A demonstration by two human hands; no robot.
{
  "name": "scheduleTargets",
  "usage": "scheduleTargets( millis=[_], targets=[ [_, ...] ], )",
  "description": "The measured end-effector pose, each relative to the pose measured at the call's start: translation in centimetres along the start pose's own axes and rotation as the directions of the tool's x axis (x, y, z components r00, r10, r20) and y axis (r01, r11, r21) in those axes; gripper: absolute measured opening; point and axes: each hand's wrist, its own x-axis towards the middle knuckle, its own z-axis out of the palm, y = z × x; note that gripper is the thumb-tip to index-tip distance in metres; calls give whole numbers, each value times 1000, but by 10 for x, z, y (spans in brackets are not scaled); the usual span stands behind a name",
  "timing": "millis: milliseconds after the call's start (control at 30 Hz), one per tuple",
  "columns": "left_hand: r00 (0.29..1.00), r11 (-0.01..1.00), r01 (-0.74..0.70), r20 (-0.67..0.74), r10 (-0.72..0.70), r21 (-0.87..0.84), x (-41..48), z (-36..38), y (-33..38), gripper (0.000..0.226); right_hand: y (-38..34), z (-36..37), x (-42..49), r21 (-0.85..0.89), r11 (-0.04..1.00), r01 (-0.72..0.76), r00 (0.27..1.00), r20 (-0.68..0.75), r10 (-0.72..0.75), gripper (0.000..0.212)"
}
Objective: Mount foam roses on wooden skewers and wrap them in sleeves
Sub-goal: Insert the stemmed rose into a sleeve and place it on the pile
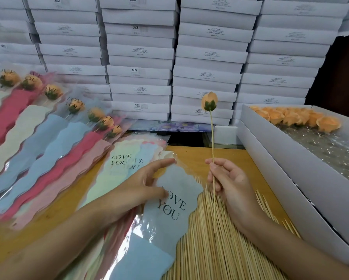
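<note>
My right hand pinches a wooden skewer held upright, with an orange foam rose mounted on its top end. My left hand holds the top of a blue "LOVE YOU" sleeve between thumb and fingers, lifted off the stack of loose sleeves. A heap of bare skewers lies on the wooden table under both hands. Several wrapped roses in red, blue, cream and pink sleeves lie fanned out at the left.
An open white box at the right holds several loose orange foam roses on shiny filler. A wall of stacked white cartons closes off the back of the table. A floral printed sheet lies beneath them.
</note>
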Motion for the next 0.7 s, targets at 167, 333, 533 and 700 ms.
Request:
scheduleTargets(
  millis=[167,333,533,700],
  targets=[
    [950,989,-135,-276,149,67,5,6,-7,20,-2,0,-1,-16,1000,13,1000,6,-12,14],
    [908,985,-131,-386,163,109,9,4,-13,5,-8,2,-2,-68,996,53,999,0,-53,15],
    [928,974,-117,-327,177,196,11,5,-16,18,-30,8,4,-95,983,160,987,-15,-162,26],
    [914,959,-147,-337,224,241,12,5,-16,8,-49,12,11,-107,964,243,969,-9,-245,22]
  ],
)
